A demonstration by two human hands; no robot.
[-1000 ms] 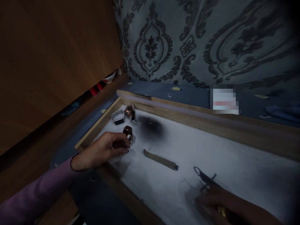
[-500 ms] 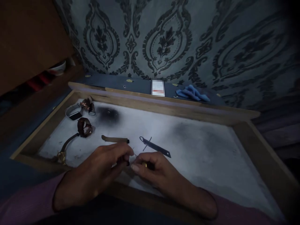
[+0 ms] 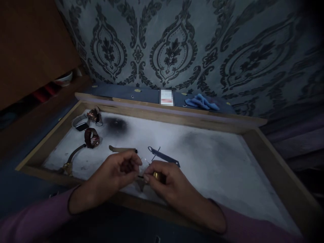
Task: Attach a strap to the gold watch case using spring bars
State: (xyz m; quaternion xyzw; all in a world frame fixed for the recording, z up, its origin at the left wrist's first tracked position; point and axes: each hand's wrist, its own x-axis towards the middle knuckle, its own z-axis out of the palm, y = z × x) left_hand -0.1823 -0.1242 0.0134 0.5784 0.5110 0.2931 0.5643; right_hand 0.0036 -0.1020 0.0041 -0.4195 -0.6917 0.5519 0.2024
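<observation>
My right hand (image 3: pixel 167 177) is closed around a small gold-coloured watch part (image 3: pixel 157 176), mostly hidden by the fingers. Close beside it, my left hand (image 3: pixel 121 170) is curled, its thumb near a thin dark piece (image 3: pixel 140 177) between the hands. What the left fingers pinch is too small and dark to make out. A fine bright pin-like bit (image 3: pixel 146 161) shows by the right fingertips. Just beyond the hands lie a brown watch strap (image 3: pixel 123 149) and a dark blue strap (image 3: pixel 165 156) with a thin rod crossing it.
A shallow wooden tray (image 3: pixel 258 141) with a white bottom spans the view. At its left lie a smartwatch (image 3: pixel 82 125), a brown-strapped watch (image 3: pixel 91 137), a gold watch (image 3: pixel 68 168) and a copper-coloured watch (image 3: pixel 94 115). Behind stand a blurred white card (image 3: pixel 166 97) and a blue cloth (image 3: pixel 201 102).
The left fingers have opened a little and the thumb has come nearer the right fingertips. More of the gold-coloured part shows in the right hand. The view has shifted slightly.
</observation>
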